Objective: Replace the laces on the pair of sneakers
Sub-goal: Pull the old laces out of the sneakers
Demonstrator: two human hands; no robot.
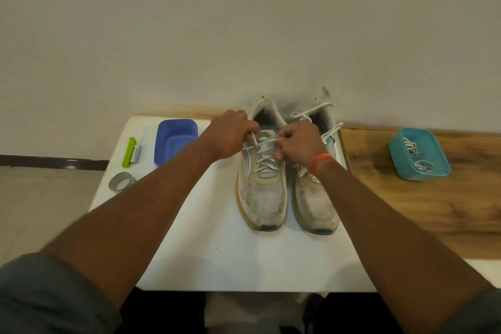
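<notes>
- Hands at the top eyelets of the left sneaker (pixel 262 184): left hand (pixel 230 134) and right hand (pixel 301 144) each pinch its white lace (pixel 264 142).
- Right sneaker (pixel 315 198) lies under the right wrist.

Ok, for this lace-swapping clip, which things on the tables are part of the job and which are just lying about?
Part of the job:
left sneaker, its lace pinched by the left hand and right hand
right sneaker
teal tub with laces in it, probably part of the swap

Just lying about:
blue tub
green brush
tape roll
</notes>
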